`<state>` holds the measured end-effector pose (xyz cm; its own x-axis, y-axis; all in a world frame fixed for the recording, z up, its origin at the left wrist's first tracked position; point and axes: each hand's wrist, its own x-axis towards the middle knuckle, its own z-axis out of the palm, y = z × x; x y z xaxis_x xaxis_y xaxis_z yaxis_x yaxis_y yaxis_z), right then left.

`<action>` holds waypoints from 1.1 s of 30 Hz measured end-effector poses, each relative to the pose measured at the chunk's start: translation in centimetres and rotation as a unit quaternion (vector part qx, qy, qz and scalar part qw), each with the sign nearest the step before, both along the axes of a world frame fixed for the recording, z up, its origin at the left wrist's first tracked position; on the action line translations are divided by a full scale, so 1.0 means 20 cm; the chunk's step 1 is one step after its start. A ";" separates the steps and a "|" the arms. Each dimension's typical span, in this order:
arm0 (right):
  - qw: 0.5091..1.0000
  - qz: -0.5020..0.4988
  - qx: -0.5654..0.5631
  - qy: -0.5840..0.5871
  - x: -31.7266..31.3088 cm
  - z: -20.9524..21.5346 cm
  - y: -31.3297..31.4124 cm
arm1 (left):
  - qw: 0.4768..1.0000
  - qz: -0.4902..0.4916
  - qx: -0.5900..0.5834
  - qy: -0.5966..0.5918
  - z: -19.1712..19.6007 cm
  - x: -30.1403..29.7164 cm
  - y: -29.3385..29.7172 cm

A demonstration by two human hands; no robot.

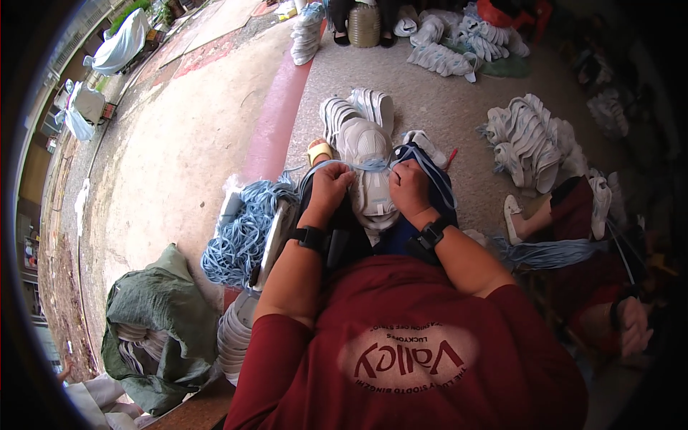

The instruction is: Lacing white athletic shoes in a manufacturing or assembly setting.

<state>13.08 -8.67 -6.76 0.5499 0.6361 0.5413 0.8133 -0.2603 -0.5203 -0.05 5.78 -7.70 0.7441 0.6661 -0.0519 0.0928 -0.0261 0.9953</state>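
A white shoe lies between my knees, with another pale mesh-topped shoe just beyond it. Across the near shoe runs a light blue shoelace, stretched from one hand to the other. My left hand is closed on the lace at the shoe's left side, fingertips pinched. On the opposite side, my right hand is curled round the other part of the lace, and a loop of it hangs over my right knee. How far the lace goes through the shoe's eyelets is too small to tell.
At my left sits a container heaped with blue laces, near a green cloth sack of white shoe parts and a stack of shoes. White shoe rows lie to the right, beside a seated person's foot. More shoes lie farther off.
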 end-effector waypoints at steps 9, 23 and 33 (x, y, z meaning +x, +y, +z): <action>0.999 0.033 0.038 0.005 -0.07 0.12 -0.01 | 0.984 0.055 0.141 0.099 0.03 0.04 -0.04; 0.986 0.163 -0.024 -0.034 -0.10 0.08 0.12 | 0.851 -0.017 0.494 0.177 0.15 0.04 -0.17; 0.964 0.220 -0.065 -0.138 -0.12 0.15 0.13 | 0.961 0.045 0.265 0.066 0.05 -0.01 -0.10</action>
